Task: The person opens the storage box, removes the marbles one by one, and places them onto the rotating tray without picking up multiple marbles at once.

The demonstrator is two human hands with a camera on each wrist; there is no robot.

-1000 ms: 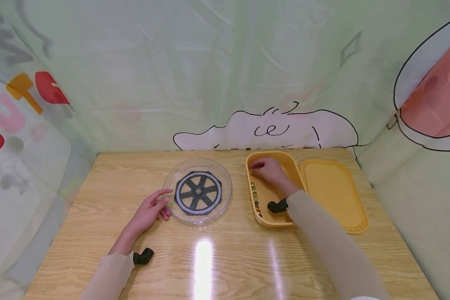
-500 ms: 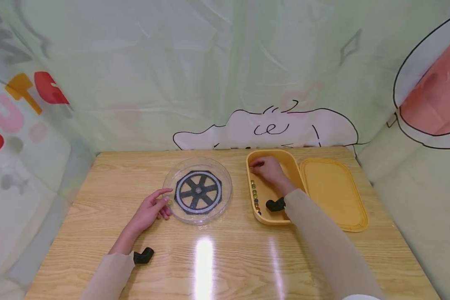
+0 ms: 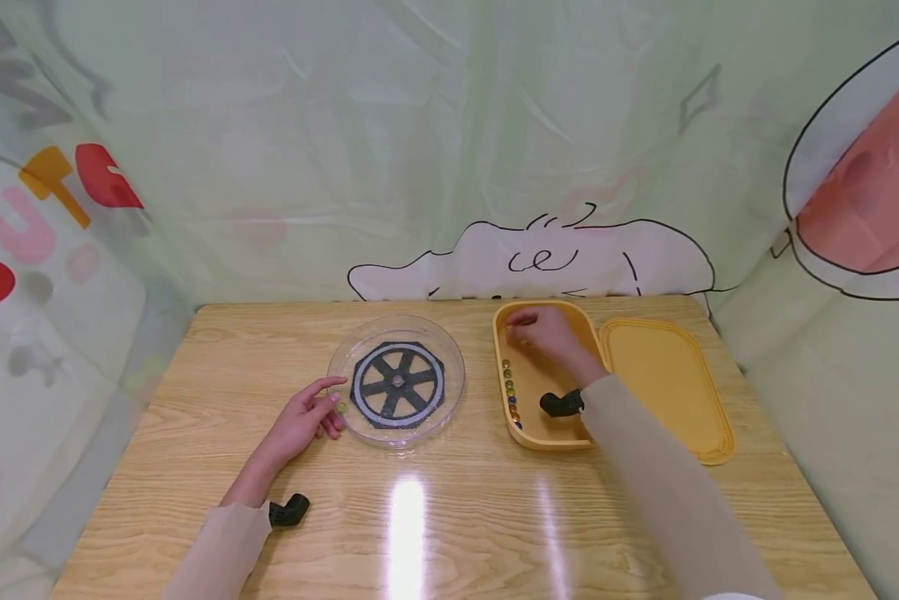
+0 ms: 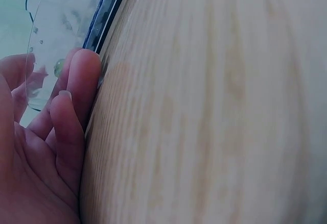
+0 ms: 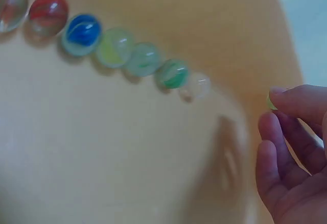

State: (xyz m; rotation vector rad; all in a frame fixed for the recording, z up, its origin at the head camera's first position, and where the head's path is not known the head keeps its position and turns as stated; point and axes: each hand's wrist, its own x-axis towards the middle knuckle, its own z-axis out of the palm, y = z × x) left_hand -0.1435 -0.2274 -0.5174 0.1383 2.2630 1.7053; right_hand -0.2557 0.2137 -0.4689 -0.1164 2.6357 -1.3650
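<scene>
Currently pinched marble (image 5: 272,101): showing as a pale yellow-green sliver between thumb and index fingertip, above the far-left corner of the yellow box (image 3: 535,379).
Marble row (image 3: 509,385): lining the box's left wall, gleaming and glassy; from the far end, one is looking colourless, then green-swirled, pale green, yellow, blue, red, and clear with a reddish streak.
Right hand (image 3: 545,332): closing thumb and index on the pinched marble, the other fingers bending loosely.
Left hand (image 3: 305,418): resting relaxed against the near-left rim of the clear round dish (image 3: 455,379), index nearly straight, thumb touching or almost touching the rim.
Green marble (image 4: 59,68): sitting at the dish's near-left side, close to the left thumb.
Box and dish: both standing toward the far edge of the wooden table (image 3: 479,517), the dish left of the box; a yellow lid (image 3: 666,392) is lying along the box's right side.
Change since half a second ago: the right fingertips are drawing slightly away from the box's left wall; the left hand and the row are staying put.
Views: the right wrist is revealing the pinched sliver, which the head view is hiding; the head view is adding a dark blue marble at the row's near end.
</scene>
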